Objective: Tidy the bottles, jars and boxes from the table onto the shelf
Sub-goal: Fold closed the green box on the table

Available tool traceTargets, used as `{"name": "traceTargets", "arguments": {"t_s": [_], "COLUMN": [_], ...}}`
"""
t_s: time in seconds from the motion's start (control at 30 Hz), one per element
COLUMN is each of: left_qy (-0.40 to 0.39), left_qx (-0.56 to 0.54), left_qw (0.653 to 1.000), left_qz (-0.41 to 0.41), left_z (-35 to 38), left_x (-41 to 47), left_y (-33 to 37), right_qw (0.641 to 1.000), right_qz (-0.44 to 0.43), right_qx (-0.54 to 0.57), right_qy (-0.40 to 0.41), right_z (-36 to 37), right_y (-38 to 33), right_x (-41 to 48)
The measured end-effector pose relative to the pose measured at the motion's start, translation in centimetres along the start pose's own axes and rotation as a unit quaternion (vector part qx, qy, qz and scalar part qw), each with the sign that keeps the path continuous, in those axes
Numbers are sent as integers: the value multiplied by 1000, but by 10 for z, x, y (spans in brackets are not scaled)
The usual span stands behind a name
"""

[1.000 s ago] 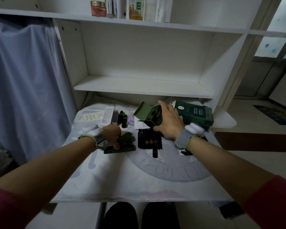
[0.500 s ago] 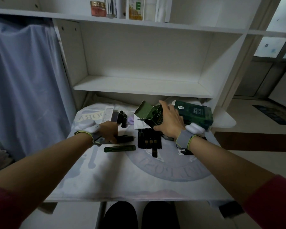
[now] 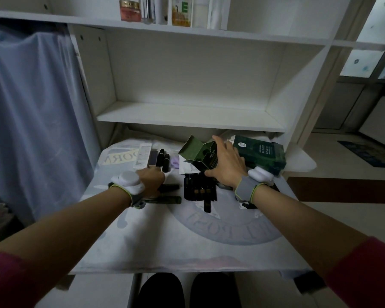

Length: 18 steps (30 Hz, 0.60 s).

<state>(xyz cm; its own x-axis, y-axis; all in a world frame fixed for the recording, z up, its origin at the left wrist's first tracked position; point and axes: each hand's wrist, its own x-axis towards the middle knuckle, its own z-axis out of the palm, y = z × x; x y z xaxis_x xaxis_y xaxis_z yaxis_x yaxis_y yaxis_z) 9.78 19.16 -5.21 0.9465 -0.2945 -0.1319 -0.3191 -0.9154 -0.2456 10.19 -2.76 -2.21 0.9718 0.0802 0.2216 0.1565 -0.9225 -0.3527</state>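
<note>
My right hand grips a small open green box with its flap up, at the back of the table. Right of it lies a larger dark green mask box. My left hand curls round a dark slim tube on the table; a second slim dark green stick lies just in front of it. A black tray of small vials sits between my hands. Beyond my left hand lie a white carton and two black lipsticks.
The white shelf board above the table holds nothing visible. The upper shelf carries a pink jar and several bottles. A blue curtain hangs at the left. White paper lies under the open box.
My left hand left the flat green stick near the front and moved back to the dark tube beside the lipsticks. My right hand stayed on the open green box.
</note>
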Motion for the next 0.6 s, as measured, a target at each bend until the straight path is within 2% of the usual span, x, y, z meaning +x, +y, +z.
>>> {"name": "traceTargets", "arguments": {"t_s": [0.17,0.43,0.47,0.5,0.53,0.6], "left_qy": [7,36,36,28,18,-2], "left_qx": [-55,-255,-320,-409,-509,-677], "left_qw": [998,966,946,912,860,736], "left_qz": [-7,-33,-29,-25,-14,6], "left_z": [-9,-43,-49,-55,-61,-72], "left_x": [-3,-11,-12,-14,-17,-20], "left_y": [-2,-15,-17,-21,-23,-27], "right_qw": [1000,1000,1000,1000,1000,1000], "right_qz": [3,8,7,6,4,-2], "right_qx": [-1,-4,-3,-2,-2,-1], "right_qy": [3,8,8,9,9,9], "right_z": [-1,-6,-6,-7,-7,-8], "right_y": [0,0,1,0,0,-2], "right_x": [-1,-5,-5,-6,-7,-9]}}
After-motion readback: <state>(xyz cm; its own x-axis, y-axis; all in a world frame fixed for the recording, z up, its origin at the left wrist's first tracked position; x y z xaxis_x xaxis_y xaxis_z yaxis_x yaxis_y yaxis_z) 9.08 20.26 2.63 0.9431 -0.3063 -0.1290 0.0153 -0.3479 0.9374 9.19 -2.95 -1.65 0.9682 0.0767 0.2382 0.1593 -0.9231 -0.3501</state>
